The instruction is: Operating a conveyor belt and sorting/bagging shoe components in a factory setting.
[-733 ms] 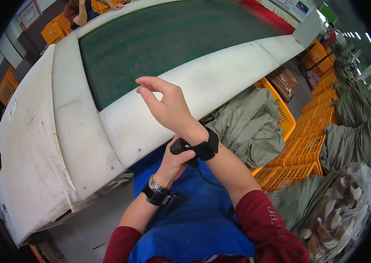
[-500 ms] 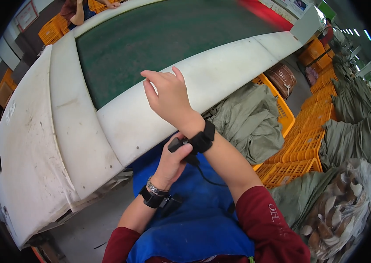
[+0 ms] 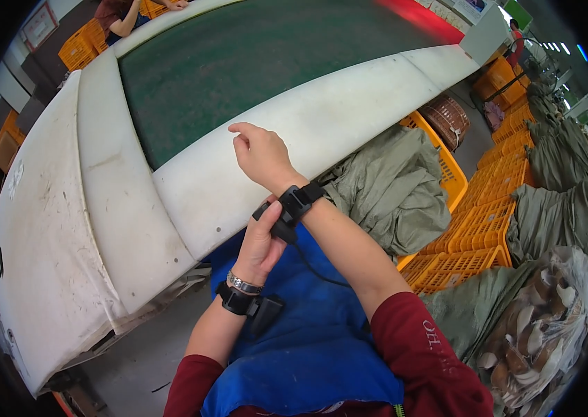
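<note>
My left hand (image 3: 261, 240) is closed round a black box-shaped device (image 3: 281, 221) with a cable, fixed at my right wrist by a black strap (image 3: 301, 199). Its thumb lies along the device's near side. Above it, my right hand (image 3: 265, 154) hovers over the white rim (image 3: 329, 115) of a large table with nothing visible in it. The index finger and thumb stand apart; the other fingers are mostly hidden behind the hand. On my left wrist sit a metal bracelet (image 3: 244, 283) and another strap bearing a black device (image 3: 266, 314).
A green belt surface (image 3: 238, 62) lies inside the white rim. To the right, grey-green cloth (image 3: 395, 187) spills from an orange crate (image 3: 455, 182), beside stacked orange crates (image 3: 478, 233). A clear bag of brown-and-white pieces (image 3: 534, 333) stands lower right. Another person's arm (image 3: 126, 24) rests far left.
My right hand has dropped slightly and its fingers have drawn in from a wider spread. My left hand has shifted a little upward and left with the device at the right wrist.
</note>
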### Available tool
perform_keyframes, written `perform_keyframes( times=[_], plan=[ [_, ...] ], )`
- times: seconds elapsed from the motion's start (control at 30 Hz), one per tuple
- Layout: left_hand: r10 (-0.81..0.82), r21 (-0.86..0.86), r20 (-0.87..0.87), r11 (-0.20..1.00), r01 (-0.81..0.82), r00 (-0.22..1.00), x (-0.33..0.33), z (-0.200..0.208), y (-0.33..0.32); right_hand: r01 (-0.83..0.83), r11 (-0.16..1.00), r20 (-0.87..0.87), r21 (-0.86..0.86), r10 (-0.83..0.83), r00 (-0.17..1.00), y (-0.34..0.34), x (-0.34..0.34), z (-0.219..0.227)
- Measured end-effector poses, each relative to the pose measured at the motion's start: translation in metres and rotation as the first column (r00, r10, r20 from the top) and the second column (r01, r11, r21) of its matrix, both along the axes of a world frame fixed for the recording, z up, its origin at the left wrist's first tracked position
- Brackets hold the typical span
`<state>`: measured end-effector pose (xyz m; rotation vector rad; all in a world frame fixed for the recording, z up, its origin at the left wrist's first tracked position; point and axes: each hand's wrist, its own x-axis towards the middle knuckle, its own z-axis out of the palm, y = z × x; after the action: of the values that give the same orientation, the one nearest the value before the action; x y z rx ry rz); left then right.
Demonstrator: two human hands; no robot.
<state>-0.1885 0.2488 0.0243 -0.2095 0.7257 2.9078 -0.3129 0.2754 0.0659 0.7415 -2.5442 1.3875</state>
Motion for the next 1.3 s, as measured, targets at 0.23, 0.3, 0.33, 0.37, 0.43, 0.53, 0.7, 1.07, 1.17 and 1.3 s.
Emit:
perform_keyframes(
  times=[0.23,0.3,0.33,0.37,0.43,0.53,0.7,1.07,1.17,1.3],
  plan=[
    [-0.122,-0.112,-0.007,0.986,0.12,0.993,0.016,0.002,0.007,0.112,0.993,-0.461,0.036,-0.083,0.883,0.002,0.001,0.016],
    [-0.145,-0.103,-0.014,0.984,0.143,0.989,0.019,0.003,0.007,0.102,0.993,-0.455,0.062,-0.063,0.888,0.001,0.003,0.02],
    [-0.163,-0.084,-0.012,0.983,0.161,0.987,0.019,0.004,0.007,0.085,0.993,-0.45,0.078,-0.041,0.892,0.001,0.005,0.023],
    [-0.182,-0.079,-0.024,0.981,0.179,0.983,0.019,0.004,0.007,0.085,0.993,-0.451,0.077,-0.042,0.891,0.001,0.006,0.024],
    [-0.2,-0.082,-0.029,0.977,0.197,0.979,0.017,0.003,0.006,0.015,0.999,-0.329,-0.028,-0.024,0.944,0.0,0.01,0.026],
    [-0.215,-0.062,-0.065,0.975,0.211,0.974,0.013,0.002,0.007,-0.026,0.995,-0.278,-0.098,-0.002,0.961,-0.001,0.012,0.026],
    [-0.2,-0.051,-0.061,0.979,0.197,0.978,0.011,0.003,0.007,0.081,0.992,-0.442,0.099,-0.029,0.896,0.005,0.006,0.028],
    [-0.205,-0.261,-0.199,0.954,0.15,0.958,0.016,0.022,-0.002,-0.207,0.954,-0.047,-0.216,0.202,0.978,0.001,0.03,0.052],
    [-0.176,-0.206,-0.232,0.97,0.128,0.957,0.016,0.028,0.002,-0.208,0.911,-0.057,-0.355,0.2,0.978,-0.003,0.033,0.055],
    [-0.219,-0.197,-0.226,0.965,0.176,0.949,0.014,0.029,0.002,-0.222,0.926,-0.087,-0.306,0.205,0.975,-0.003,0.033,0.054]
  ],
)
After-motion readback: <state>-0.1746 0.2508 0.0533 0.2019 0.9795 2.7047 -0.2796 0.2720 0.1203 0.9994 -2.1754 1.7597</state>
